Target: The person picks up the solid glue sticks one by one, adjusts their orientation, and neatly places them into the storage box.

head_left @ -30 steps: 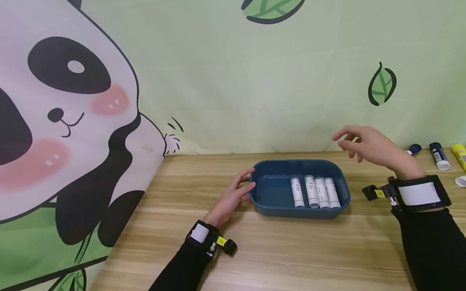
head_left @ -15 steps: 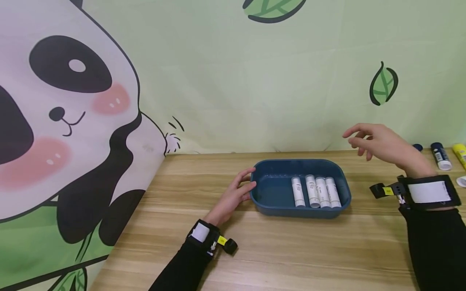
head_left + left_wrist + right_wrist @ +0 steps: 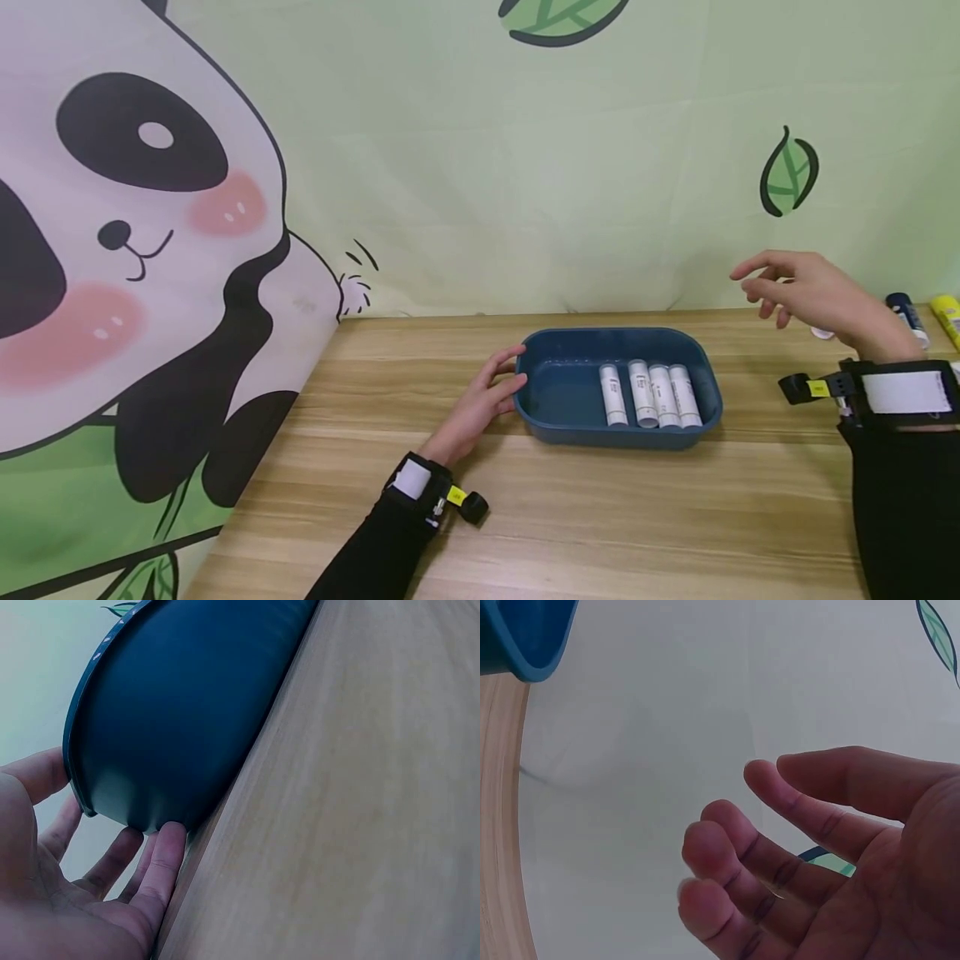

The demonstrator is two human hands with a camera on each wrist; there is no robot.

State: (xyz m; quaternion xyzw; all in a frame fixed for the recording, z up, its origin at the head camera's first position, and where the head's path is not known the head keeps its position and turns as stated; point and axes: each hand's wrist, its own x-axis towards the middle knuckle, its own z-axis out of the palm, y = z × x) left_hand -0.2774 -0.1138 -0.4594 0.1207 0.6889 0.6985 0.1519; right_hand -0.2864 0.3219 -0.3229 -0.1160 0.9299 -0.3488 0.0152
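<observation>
A dark blue plastic tray [image 3: 562,396] sits on the table, with several white tubes lying side by side in its right half, among them a leftmost white tube [image 3: 612,397]. My left hand [image 3: 474,410] rests its fingertips against the tray's left end. In the left wrist view, spread fingers [image 3: 163,862] touch the outer wall of the tray [image 3: 180,712]. My right hand [image 3: 821,296] is in the air right of the tray, fingers loosely bent. It holds nothing, as the right wrist view shows of the hand [image 3: 817,855].
At the right back lie a dark blue glue stick [image 3: 906,315], partly behind my right wrist, and a yellow glue stick [image 3: 948,317]. A small white end [image 3: 822,333] shows below my right hand. A green panda-printed backdrop [image 3: 450,167] rises behind the wooden table [image 3: 600,517].
My right hand has moved to the right, away from the tray and over toward the glue sticks. The left hand, the tray and the white tubes stay put.
</observation>
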